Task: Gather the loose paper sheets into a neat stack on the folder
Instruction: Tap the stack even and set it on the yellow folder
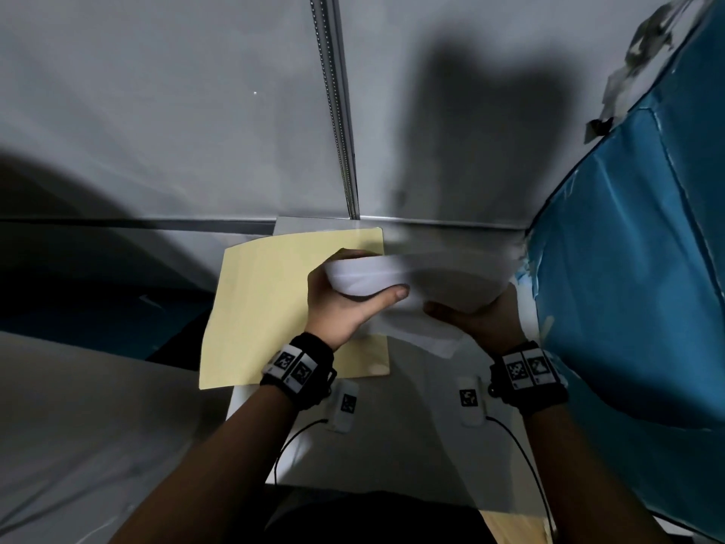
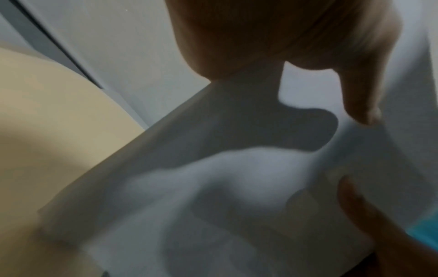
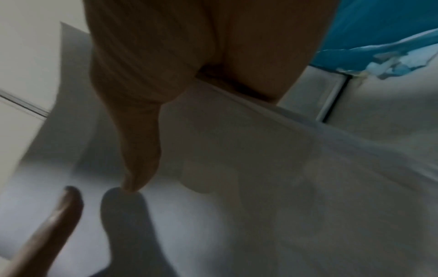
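White paper sheets (image 1: 396, 284) held at frame centre, bowed upward, blurred toward the right, edges uneven; lower right corner sagging over the grey table (image 1: 412, 418). Left hand (image 1: 345, 296) curled round the left end of the bundle, thumb on top. Right hand (image 1: 482, 316) gripping the right end, thumb (image 3: 140, 150) pressed on the top sheet, fingers underneath. Sheets partly over the right edge of the pale yellow folder (image 1: 263, 304), flat at centre left.
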Action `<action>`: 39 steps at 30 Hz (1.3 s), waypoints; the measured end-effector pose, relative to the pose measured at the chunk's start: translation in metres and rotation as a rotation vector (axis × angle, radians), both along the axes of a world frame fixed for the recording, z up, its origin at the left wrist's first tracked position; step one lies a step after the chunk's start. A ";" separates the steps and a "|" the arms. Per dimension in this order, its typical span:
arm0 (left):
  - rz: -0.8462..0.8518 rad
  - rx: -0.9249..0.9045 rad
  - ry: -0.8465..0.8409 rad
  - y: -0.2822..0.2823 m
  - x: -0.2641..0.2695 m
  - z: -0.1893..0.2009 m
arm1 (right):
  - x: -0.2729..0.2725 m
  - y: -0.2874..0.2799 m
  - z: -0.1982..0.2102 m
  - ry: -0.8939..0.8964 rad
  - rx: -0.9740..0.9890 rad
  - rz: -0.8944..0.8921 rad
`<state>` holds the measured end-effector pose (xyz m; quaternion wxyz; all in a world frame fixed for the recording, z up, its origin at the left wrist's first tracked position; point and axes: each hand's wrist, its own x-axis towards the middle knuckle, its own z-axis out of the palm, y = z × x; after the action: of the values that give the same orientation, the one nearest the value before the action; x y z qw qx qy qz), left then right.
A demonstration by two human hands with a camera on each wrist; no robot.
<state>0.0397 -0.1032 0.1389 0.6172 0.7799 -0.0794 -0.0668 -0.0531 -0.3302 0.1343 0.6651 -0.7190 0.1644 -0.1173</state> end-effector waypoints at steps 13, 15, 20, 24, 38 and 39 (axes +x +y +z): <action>-0.036 0.090 0.228 0.000 0.003 -0.071 | 0.001 0.014 -0.047 0.155 -0.041 -0.012; -0.063 0.138 0.297 0.008 -0.006 -0.087 | -0.004 0.017 -0.066 0.247 -0.030 0.008; -0.051 0.087 0.244 0.009 -0.015 -0.072 | -0.002 0.013 -0.064 0.263 -0.020 -0.073; 0.004 -0.049 -0.065 0.005 -0.010 -0.002 | -0.010 0.006 -0.054 0.220 0.013 -0.061; -0.675 1.289 -0.634 -0.052 -0.017 0.071 | -0.003 0.009 -0.037 0.059 0.031 0.199; -0.702 1.293 -0.611 -0.053 -0.015 0.066 | -0.003 0.010 -0.039 0.044 0.013 0.219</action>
<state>0.0247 -0.1557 0.2044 -0.0636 0.8968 -0.4316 -0.0735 -0.0560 -0.3206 0.0953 0.6749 -0.7306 0.1001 -0.0269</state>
